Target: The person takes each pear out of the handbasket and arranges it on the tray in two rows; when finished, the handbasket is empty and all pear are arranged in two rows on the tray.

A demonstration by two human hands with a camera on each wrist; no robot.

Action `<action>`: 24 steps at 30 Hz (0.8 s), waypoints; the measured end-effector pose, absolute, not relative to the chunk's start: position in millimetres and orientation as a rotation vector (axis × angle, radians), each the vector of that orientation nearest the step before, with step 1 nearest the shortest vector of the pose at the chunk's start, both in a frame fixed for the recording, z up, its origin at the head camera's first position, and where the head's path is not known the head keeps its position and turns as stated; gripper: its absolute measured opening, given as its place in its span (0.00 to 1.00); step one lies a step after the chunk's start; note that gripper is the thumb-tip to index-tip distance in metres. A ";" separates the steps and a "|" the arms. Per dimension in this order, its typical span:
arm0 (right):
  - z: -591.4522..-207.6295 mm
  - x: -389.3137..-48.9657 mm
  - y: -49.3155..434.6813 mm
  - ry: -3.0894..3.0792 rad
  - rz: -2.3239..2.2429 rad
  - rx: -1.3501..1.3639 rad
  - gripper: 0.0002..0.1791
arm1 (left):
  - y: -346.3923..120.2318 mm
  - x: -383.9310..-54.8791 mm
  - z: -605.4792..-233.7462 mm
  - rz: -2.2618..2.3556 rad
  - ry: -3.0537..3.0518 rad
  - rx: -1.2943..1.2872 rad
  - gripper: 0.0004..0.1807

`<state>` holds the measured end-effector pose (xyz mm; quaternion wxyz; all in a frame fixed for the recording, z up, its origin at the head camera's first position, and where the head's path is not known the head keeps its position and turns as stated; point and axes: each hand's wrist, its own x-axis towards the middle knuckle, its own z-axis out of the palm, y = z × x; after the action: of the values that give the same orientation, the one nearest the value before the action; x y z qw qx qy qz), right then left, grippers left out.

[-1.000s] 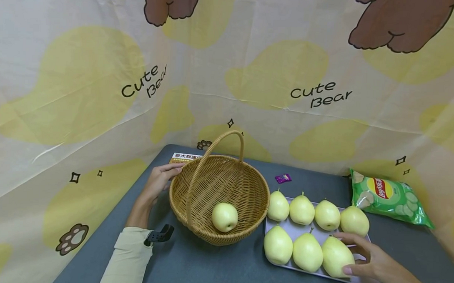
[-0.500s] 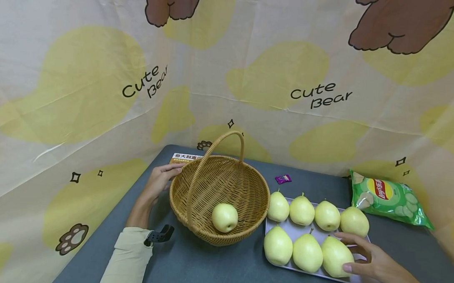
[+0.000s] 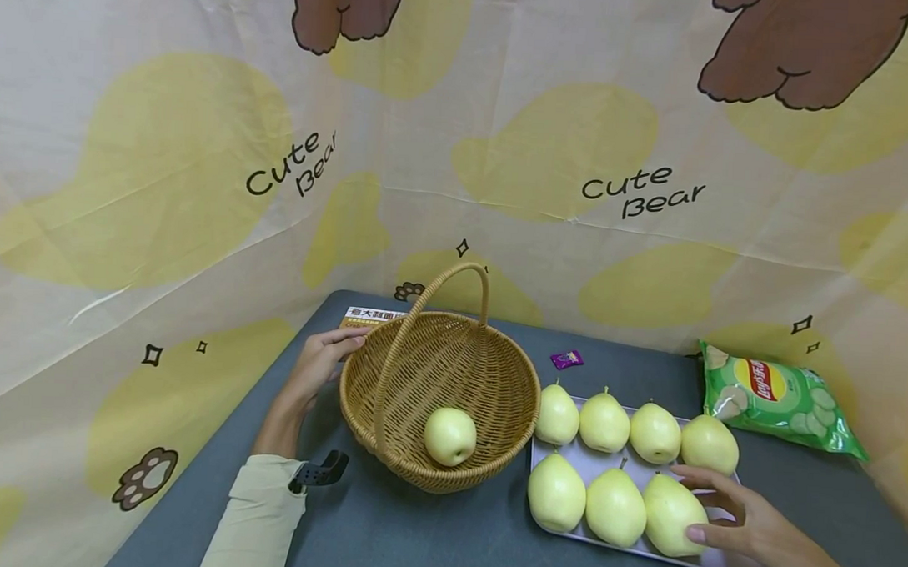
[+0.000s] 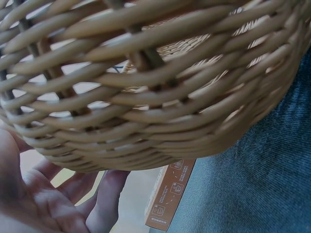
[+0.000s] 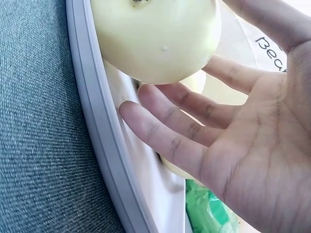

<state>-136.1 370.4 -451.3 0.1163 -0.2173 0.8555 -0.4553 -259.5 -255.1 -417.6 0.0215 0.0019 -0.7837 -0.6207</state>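
Observation:
A wicker basket (image 3: 512, 352) with an arched handle stands on the table, a pale yellow-green pear (image 3: 449, 437) lying inside. My left hand (image 3: 318, 366) touches the basket's left rim with extended fingers; in the left wrist view its palm shows below the woven wall. To the right, a light metal tray (image 3: 744, 566) bears two rows of similar pears. My right hand (image 3: 739, 514) holds the front row's rightmost pear (image 3: 670, 512) between index finger and thumb. In the right wrist view, the other fingers (image 5: 165, 141) extend below that pear (image 5: 160, 43).
Behind the tray lie a small purple packet (image 3: 566, 359) and, farther right, a green chip bag (image 3: 780, 399). A box with printed lettering (image 3: 364, 315) sits partly hidden behind the basket. Printed cloth walls (image 3: 519, 152) close off the back and sides of the table.

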 end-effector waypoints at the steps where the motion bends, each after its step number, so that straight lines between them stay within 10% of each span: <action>1: -451.0 -135.6 370.0 2.525 -1.324 -0.640 0.32 | -255.1 -259.5 -417.6 -1.924 -2.429 0.008 0.24; 24: -427.1 -132.5 352.2 2.746 -1.438 -0.637 0.34 | -254.9 -259.4 -416.3 -1.905 -2.441 0.012 0.24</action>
<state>-132.5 352.2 -427.1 -0.0112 -0.2012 0.8677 -0.4544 -259.4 -254.9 -416.3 0.0226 0.0038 -0.7882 -0.6150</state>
